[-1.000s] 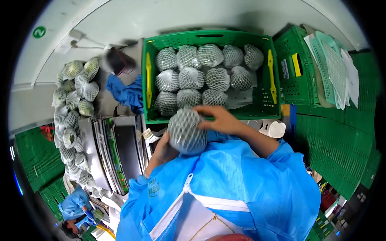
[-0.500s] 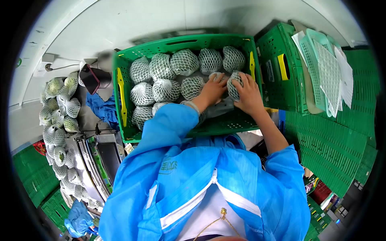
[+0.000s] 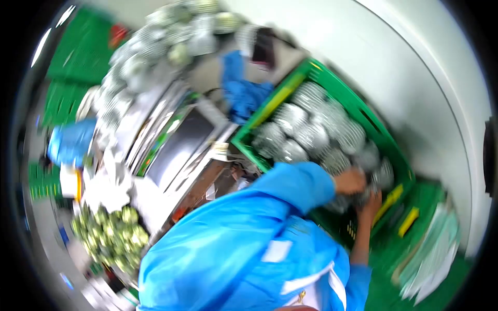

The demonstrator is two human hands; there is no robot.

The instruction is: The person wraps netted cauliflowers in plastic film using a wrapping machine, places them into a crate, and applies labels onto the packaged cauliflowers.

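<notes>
Several round fruits in white foam nets (image 3: 311,137) fill much of a green crate (image 3: 371,122) with yellow handles. Both hands are inside the crate, at its lower right end. My left hand (image 3: 350,181) touches netted fruit there, its fingers smeared by motion. Close beside it, my right hand (image 3: 369,206) is against a netted fruit at the crate's near side, and its fingers are blurred and partly hidden. The whole view is blurred, so the grip of either hand is not clear.
A pile of netted fruits (image 3: 137,67) lies at the upper left, near a blue cloth (image 3: 241,90) and a dark device (image 3: 263,47). Unwrapped green fruits (image 3: 111,233) are at the lower left. A person in blue (image 3: 71,142) is at the far left.
The view has swung round, so the crate now appears tilted and further right, and the side table with green fruits shows more. Both hands remain in the crate near its end.
</notes>
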